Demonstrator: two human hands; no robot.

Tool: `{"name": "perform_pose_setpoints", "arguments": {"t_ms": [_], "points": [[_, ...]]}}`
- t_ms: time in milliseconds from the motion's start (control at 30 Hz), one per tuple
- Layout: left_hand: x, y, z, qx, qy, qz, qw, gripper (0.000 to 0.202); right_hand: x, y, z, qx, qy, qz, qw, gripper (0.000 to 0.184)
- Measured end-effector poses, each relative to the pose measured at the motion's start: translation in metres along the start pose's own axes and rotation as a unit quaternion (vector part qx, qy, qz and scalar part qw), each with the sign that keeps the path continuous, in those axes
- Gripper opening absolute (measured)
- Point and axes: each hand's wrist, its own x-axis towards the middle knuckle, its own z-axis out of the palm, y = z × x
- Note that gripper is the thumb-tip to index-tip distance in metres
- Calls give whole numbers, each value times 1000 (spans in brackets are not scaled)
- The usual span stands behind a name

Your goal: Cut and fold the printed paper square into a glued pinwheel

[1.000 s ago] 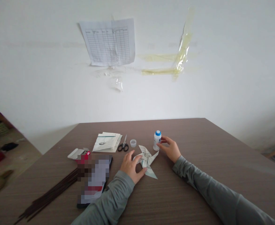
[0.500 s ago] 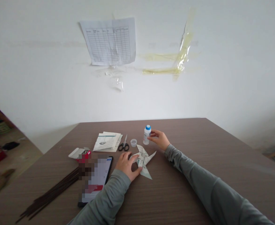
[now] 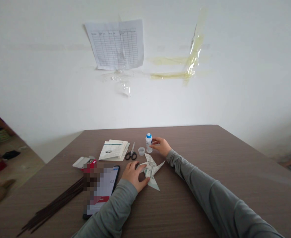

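Note:
A pinwheel (image 3: 150, 168) folded from printed paper lies on the table. My left hand (image 3: 133, 175) rests at its left side, with thumb and fingertips bent around one blade and touching the paper. Just behind the pinwheel stands a small white glue bottle (image 3: 148, 145) with a blue top, upright. My right hand (image 3: 161, 146) grips it from the right between thumb and fingers. A clear plastic cap (image 3: 141, 151) sits to the left of the bottle. Beside that cap are black-handled scissors (image 3: 131, 154), lying with their blades pointing at the wall.
Folded printed papers (image 3: 113, 150) lie left of the scissors. Nearer are an opened small red-and-white box (image 3: 84, 162), a phone (image 3: 103, 188) and a bundle of thin dark sticks (image 3: 55, 205). The table (image 3: 210, 158) meets a white wall with a taped sheet (image 3: 118, 44).
My right hand has moved left with the glue bottle, bringing it closer to the clear cap. My left hand stays at the pinwheel, which has shifted very slightly.

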Motion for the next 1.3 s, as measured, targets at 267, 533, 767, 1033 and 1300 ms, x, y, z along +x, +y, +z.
{"name": "perform_pose_setpoints", "arguments": {"t_ms": [267, 533, 767, 1033, 1300], "points": [[-1, 1, -1, -7, 24, 9, 1000, 56, -3, 2, -1, 6, 3, -6, 1000, 41], [1, -2, 0, -5, 20, 12, 1000, 56, -7, 10, -13, 0, 1, -25, 1000, 46], [-2, -1, 6, -10, 33, 23, 999, 56, -48, 9, -40, -30, 18, -92, 995, 36], [3, -5, 9, -22, -5, 12, 1000, 56, -113, -1, -60, -182, -36, -246, 951, 31], [9, -6, 5, -26, 2, 21, 999, 51, -140, -3, -61, -287, -98, -343, 889, 35]]}}
